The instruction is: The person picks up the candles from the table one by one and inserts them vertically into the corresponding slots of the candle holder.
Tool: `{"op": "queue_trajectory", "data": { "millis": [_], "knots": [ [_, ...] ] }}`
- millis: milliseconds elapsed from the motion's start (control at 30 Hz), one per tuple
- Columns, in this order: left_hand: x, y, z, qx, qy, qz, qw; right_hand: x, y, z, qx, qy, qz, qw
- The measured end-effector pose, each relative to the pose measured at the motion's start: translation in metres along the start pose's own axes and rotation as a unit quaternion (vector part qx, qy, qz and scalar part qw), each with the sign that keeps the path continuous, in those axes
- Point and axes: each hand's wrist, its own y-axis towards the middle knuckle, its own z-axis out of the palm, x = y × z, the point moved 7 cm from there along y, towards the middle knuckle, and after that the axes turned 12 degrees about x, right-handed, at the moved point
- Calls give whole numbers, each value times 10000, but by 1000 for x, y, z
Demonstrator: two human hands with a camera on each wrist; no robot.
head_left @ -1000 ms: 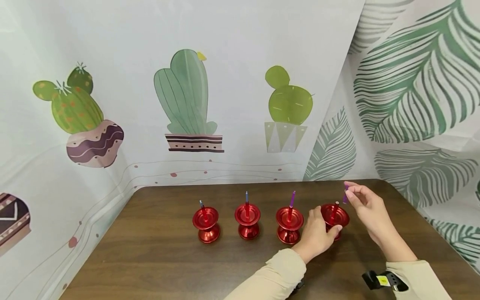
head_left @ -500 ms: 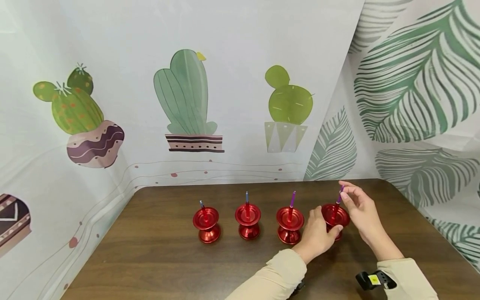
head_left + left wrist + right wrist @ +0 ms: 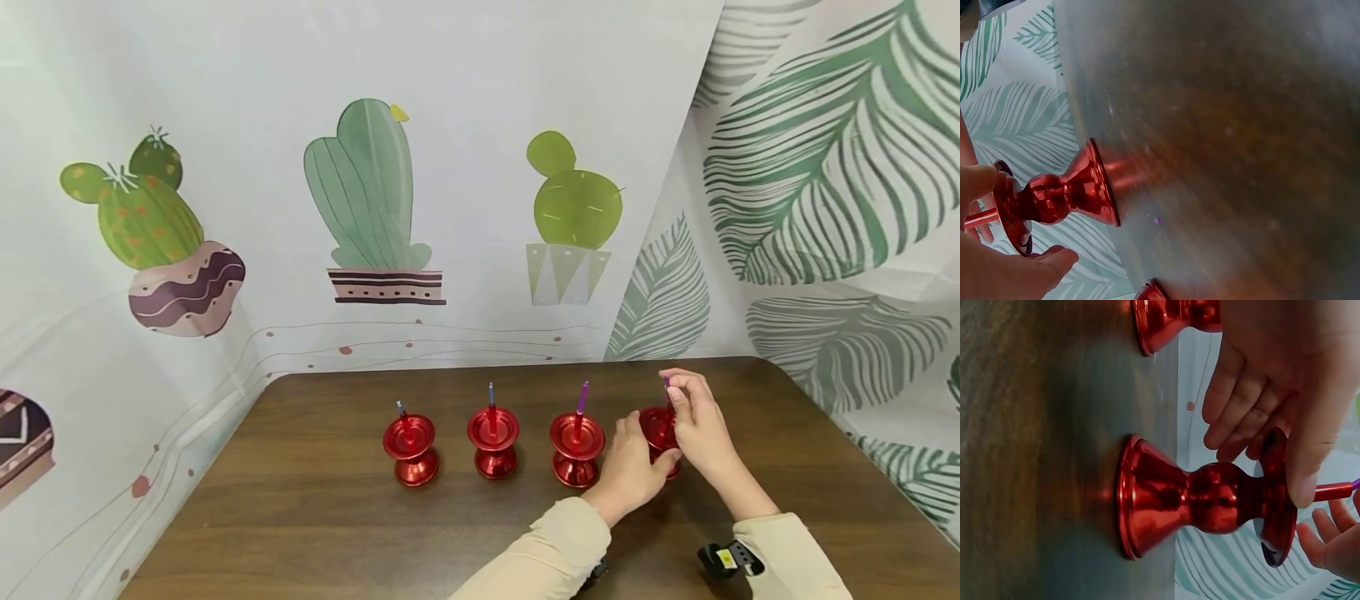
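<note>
My left hand [image 3: 628, 467] grips the dish rim of the rightmost shiny red candle holder [image 3: 1050, 199], which stands upright on the table. My right hand [image 3: 699, 421] pinches a thin purple candle [image 3: 667, 382] at the top of that holder's central tube [image 3: 1333, 491]. Most of the candle is hidden by the fingers. In the right wrist view, its purple lower part meets the tube's mouth. Just left of my left hand stands another red holder [image 3: 576, 454] with a purple candle [image 3: 582, 397] upright in its tube.
Two more red holders, one in the middle [image 3: 496, 458] and one farther left [image 3: 416, 467], carry blue candles. All stand in a row on the brown wooden table [image 3: 315, 517]. Behind it hangs a cloth [image 3: 480, 167] printed with cacti and leaves.
My right hand has moved left with the purple candle, from beside the rightmost holder to the top of its tube, and lowered it slightly. My left hand has stayed on the holder.
</note>
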Motion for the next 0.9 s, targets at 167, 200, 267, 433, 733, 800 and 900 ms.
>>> {"op": "queue_trajectory", "data": {
  "millis": [167, 200, 267, 433, 733, 800, 900],
  "knots": [
    [0, 0, -1, -46, 60, -42, 10000, -3, -3, 0, -96, 68, 239, 9996],
    [0, 0, -1, -44, 69, -49, 10000, -5, -4, 0, -113, 81, 336, 9993],
    [0, 0, -1, -45, 84, -73, 9999, -9, -7, 0, -109, 77, 507, 9986],
    [1, 1, -2, -30, 48, -80, 10000, -18, -9, 3, -13, 68, 663, 9978],
    [2, -2, 2, 137, -187, -425, 9988, -9, -14, -3, -583, -190, 680, 9958],
    [3, -7, 7, 413, -359, -601, 9967, -3, -21, -6, -693, -438, 849, 9930],
    [3, -18, 10, 990, -447, -805, 9908, 4, -34, -10, -581, -816, 1130, 9885]
  ]
}}
